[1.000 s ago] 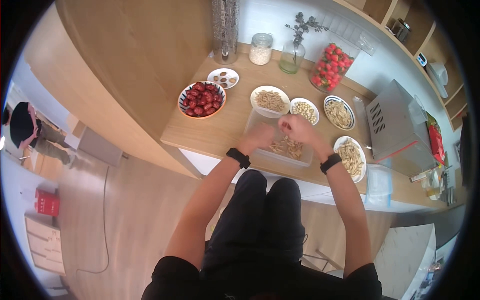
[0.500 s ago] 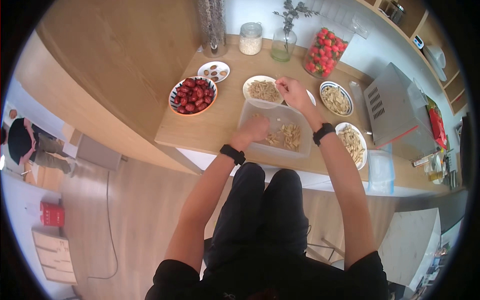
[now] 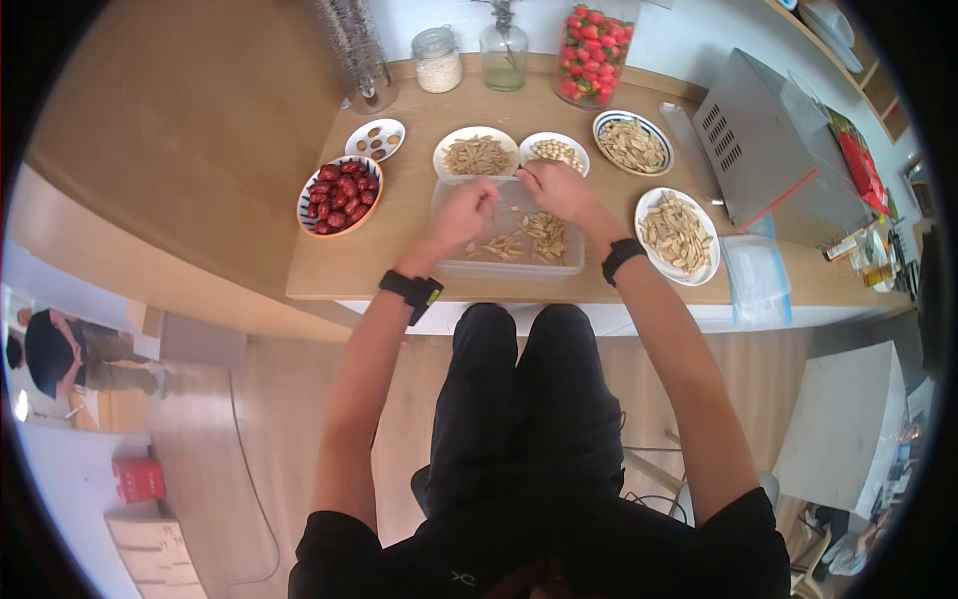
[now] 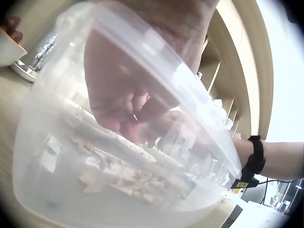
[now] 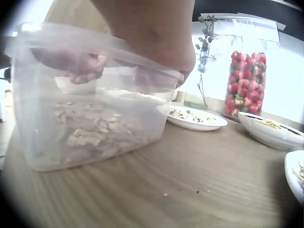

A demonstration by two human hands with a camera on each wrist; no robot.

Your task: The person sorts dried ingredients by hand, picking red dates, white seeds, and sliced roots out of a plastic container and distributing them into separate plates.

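In the head view a translucent plastic box (image 3: pixel 511 269) sits near the counter's front edge. Inside it are pale dried slices (image 3: pixel 544 240), mostly to the right. My left hand (image 3: pixel 465 215) hangs over the box's left part, fingers curled in toward the palm. Through the box wall in the left wrist view, its fingertips show bunched together. My right hand (image 3: pixel 561 191) is over the back right rim, thumb and fingertips drawn together; I cannot tell whether something small is between them. Just behind are a small plate of round pale seeds (image 3: pixel 559 153) and a plate of thin dried strips (image 3: pixel 477 156).
A bowl of red dates (image 3: pixel 339 198) and a small white dish (image 3: pixel 375 140) are at left. Two dishes of dried slices (image 3: pixel 679 235) (image 3: pixel 631 143) stand right. Behind are a lidded jar (image 3: pixel 437 62), a vase (image 3: pixel 504 60) and a strawberry container (image 3: pixel 594 55). A grey appliance (image 3: pixel 763 140) stands right.
My right hand has come back from over the plates behind to the box's rear rim. The left hand has lifted from low in the box. The head view has shifted.
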